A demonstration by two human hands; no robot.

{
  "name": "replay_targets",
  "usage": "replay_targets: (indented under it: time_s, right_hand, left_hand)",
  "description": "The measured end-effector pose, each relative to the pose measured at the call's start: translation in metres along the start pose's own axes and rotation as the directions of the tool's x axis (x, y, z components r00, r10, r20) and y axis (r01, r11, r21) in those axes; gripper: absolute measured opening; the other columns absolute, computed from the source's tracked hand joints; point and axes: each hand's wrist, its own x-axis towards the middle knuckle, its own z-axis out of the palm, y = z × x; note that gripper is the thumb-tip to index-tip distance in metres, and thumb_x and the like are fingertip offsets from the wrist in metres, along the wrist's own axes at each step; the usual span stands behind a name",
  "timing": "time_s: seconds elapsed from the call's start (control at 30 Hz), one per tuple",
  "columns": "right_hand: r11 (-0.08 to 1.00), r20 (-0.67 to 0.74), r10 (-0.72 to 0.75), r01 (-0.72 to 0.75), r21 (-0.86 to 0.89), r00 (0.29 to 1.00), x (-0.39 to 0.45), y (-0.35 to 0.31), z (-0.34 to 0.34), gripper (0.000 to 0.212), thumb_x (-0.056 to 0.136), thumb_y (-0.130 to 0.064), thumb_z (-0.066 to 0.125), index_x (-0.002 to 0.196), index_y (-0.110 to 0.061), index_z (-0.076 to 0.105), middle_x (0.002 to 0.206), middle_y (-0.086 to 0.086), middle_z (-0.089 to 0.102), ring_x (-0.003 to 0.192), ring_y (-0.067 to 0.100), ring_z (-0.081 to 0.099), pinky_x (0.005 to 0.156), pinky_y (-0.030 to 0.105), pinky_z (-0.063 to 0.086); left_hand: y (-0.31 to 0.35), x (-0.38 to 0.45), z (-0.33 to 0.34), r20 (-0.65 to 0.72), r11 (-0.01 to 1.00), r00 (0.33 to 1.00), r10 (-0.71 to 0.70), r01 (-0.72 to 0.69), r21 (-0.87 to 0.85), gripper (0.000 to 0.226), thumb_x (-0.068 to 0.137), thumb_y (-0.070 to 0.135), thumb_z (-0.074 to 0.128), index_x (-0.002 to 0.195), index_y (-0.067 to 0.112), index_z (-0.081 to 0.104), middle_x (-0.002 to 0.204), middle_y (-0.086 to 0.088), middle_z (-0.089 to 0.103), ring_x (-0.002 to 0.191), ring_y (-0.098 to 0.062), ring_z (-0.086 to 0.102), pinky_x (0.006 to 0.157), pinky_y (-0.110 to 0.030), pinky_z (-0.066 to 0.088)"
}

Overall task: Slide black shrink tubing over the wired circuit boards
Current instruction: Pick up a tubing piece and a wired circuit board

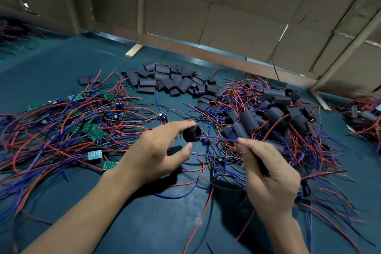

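No readable text, label or number anywhere; green circuit boards (94,130) too blurred to show print.

I pinch a short black tube (191,133) in my left hand (158,151), its open end facing right. A blue wire (218,138) goes into it. More flat black tubes (171,81) lie piled behind. Green boards (92,128) with red and blue wires lie left.
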Motion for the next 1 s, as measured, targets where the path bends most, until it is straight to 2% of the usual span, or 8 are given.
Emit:
replay_targets:
  time_s: [0.17,0.3,0.4,0.47,0.6,0.7,0.87,1.0]
  right_hand:
    - [0.988,0.258,0.052,-0.087,0.125,0.965,0.0,-0.007,0.007,0.021,0.099,-0.013,0.062,0.117,-0.009,0.073,0.109,-0.004,0.072,0.098,0.012,0.07,0.086,0.023,0.05]
    - [0.804,0.476,0.328,-0.506,0.314,0.816,-0.003,-0.011,0.009,0.052,0.089,-0.019,0.049,0.137,-0.04,0.046,0.109,-0.006,0.061,0.08,0.009,0.053,0.07,0.024,0.043]
    - [0.651,0.437,0.433,-0.609,0.454,0.788,0.001,-0.012,0.014,0.059,0.073,0.004,0.044,0.122,-0.029,0.04,0.105,0.01,0.052,0.067,0.01,0.05,0.059,0.023,0.042]
    - [0.635,0.438,0.404,-0.591,0.498,0.803,0.002,-0.014,0.015,0.056,0.076,0.012,0.044,0.12,-0.023,0.038,0.106,0.011,0.049,0.074,0.014,0.056,0.071,0.024,0.049]
    - [0.577,0.47,0.425,-0.632,0.518,0.773,0.002,-0.019,0.009,0.033,0.09,-0.004,0.057,0.121,-0.014,0.048,0.111,0.009,0.059,0.096,0.019,0.068,0.089,0.03,0.054]
    - [0.595,0.472,0.489,-0.676,0.434,0.733,0.008,-0.023,0.004,0.023,0.093,-0.024,0.059,0.105,-0.004,0.062,0.101,0.012,0.07,0.086,0.021,0.067,0.075,0.038,0.058]
    - [0.543,0.58,0.47,-0.736,0.404,0.665,0.01,-0.027,-0.003,0.022,0.081,-0.011,0.076,0.097,0.002,0.07,0.084,0.019,0.073,0.073,0.025,0.07,0.063,0.033,0.057]
    - [0.467,0.564,0.488,-0.745,0.476,0.666,0.011,-0.026,0.001,0.022,0.082,-0.012,0.075,0.101,-0.002,0.074,0.082,0.016,0.074,0.071,0.024,0.071,0.06,0.03,0.057]
  left_hand:
    - [0.0,0.001,0.001,0.065,0.978,0.982,0.175,-0.181,0.105,0.036,0.09,0.02,0.068,0.122,0.002,0.067,0.121,-0.005,0.07,0.11,-0.022,0.067,0.084,-0.042,0.053]
    - [0.006,0.001,0.007,0.138,0.954,0.957,0.256,-0.273,0.125,0.033,0.093,0.022,0.066,0.12,0.003,0.069,0.116,-0.006,0.071,0.103,-0.026,0.068,0.078,-0.042,0.051]
    - [0.01,0.001,0.01,0.118,0.952,0.957,0.264,-0.278,0.128,0.033,0.092,0.022,0.066,0.118,0.002,0.069,0.113,-0.006,0.071,0.102,-0.025,0.067,0.079,-0.041,0.051]
    - [0.011,0.0,0.009,0.102,0.96,0.966,0.239,-0.251,0.123,0.033,0.092,0.021,0.066,0.118,0.001,0.069,0.113,-0.007,0.071,0.102,-0.025,0.066,0.081,-0.041,0.052]
    - [0.011,0.0,0.008,0.092,0.982,0.98,0.179,-0.184,0.048,0.031,0.091,0.015,0.068,0.118,-0.002,0.066,0.113,-0.01,0.067,0.103,-0.027,0.065,0.088,-0.039,0.053]
    - [0.011,0.002,0.008,0.073,0.985,0.984,0.163,-0.166,0.038,0.032,0.091,0.013,0.069,0.118,-0.004,0.065,0.112,-0.011,0.066,0.102,-0.026,0.063,0.095,-0.031,0.05]
    - [0.012,0.004,0.007,0.002,0.985,0.987,0.158,-0.158,0.067,0.036,0.091,0.013,0.069,0.122,-0.005,0.065,0.111,-0.012,0.065,0.097,-0.021,0.057,0.095,-0.02,0.041]
    - [0.015,0.004,0.005,-0.018,0.974,0.98,0.197,-0.194,0.114,0.034,0.093,0.017,0.067,0.119,-0.006,0.067,0.11,-0.014,0.066,0.094,-0.028,0.061,0.091,-0.026,0.047]
